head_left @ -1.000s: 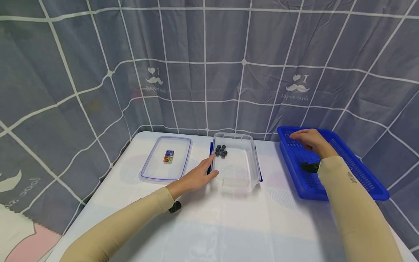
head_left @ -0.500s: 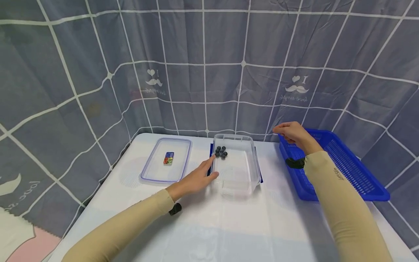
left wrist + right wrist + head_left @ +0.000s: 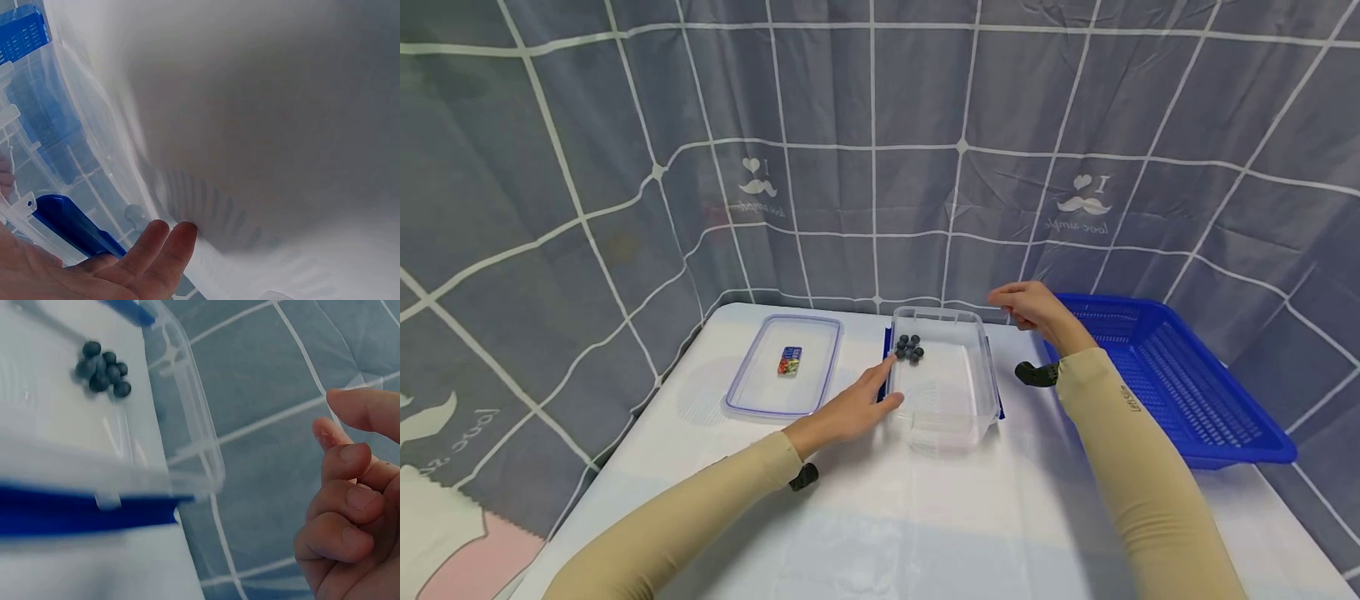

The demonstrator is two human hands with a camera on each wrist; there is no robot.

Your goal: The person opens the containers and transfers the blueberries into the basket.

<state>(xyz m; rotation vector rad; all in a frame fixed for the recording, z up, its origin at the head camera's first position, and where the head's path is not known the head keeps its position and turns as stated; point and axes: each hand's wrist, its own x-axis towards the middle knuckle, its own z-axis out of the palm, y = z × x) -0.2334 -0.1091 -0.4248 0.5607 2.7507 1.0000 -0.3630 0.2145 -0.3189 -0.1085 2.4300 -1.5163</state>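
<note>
A clear plastic food container [image 3: 951, 392] stands in the middle of the table, its blue side latches folded down. Inside, a cluster of several blueberries [image 3: 909, 348] lies toward the far left. My left hand [image 3: 846, 404] has its fingers straight and rests against the container's left side. Behind the container's far right corner, my right hand [image 3: 1037, 312] hovers above the table, away from the basket. In the right wrist view, its lower fingers [image 3: 340, 544] curl into the palm, and the thumb lies close over the index fingertip. I cannot tell whether anything is held there.
On the left lies the container's clear lid [image 3: 820, 354] with a blue edge and a small colourful label [image 3: 789, 361]. A blue perforated basket [image 3: 1232, 454] stands on the right, partly behind the right forearm. A grey checked curtain [image 3: 917, 192] hangs behind the table.
My right hand has moved left from over the blue basket toward the container's far right corner, its fingers still curled. The left hand and the blueberries have stayed in place.
</note>
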